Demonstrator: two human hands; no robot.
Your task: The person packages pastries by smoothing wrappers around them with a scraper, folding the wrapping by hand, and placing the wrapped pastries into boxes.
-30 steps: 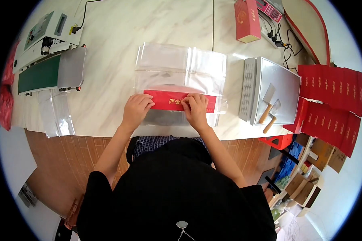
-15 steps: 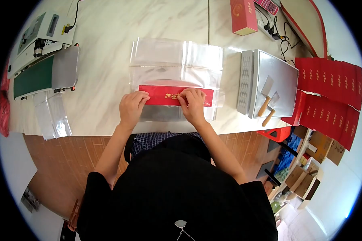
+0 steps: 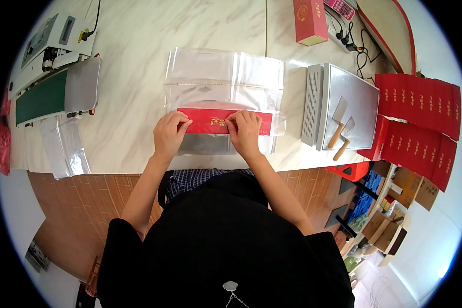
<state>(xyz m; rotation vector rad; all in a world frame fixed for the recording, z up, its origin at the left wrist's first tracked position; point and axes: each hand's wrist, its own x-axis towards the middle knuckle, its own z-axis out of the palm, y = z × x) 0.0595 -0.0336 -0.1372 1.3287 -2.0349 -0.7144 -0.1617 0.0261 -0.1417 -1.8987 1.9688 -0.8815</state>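
A long red strip with gold lettering (image 3: 202, 121) lies across clear plastic bags (image 3: 203, 69) on the table in front of me. Its exact kind, a flat sleeve or a folded card, I cannot tell. My left hand (image 3: 171, 134) has its thumb and fingers pinched at the strip's left end. Right of the lettering, my right hand (image 3: 245, 131) is closed in a similar pinch on the strip and hides part of it. Below the strip, the clear film continues toward the table's near edge.
A machine with a green belt (image 3: 41, 100) stands left, beside another clear bag (image 3: 64, 146). To the right, a metal box (image 3: 362, 87) carries two wooden-handled scrapers (image 3: 338, 133). Red packets (image 3: 421, 97) stand beyond it. A red box (image 3: 310, 23) and cables (image 3: 364, 51) sit at the back right.
My fingers have shifted only slightly on the red strip, and the gold lettering looks a little different beside my right fingers. The bags stay in place.
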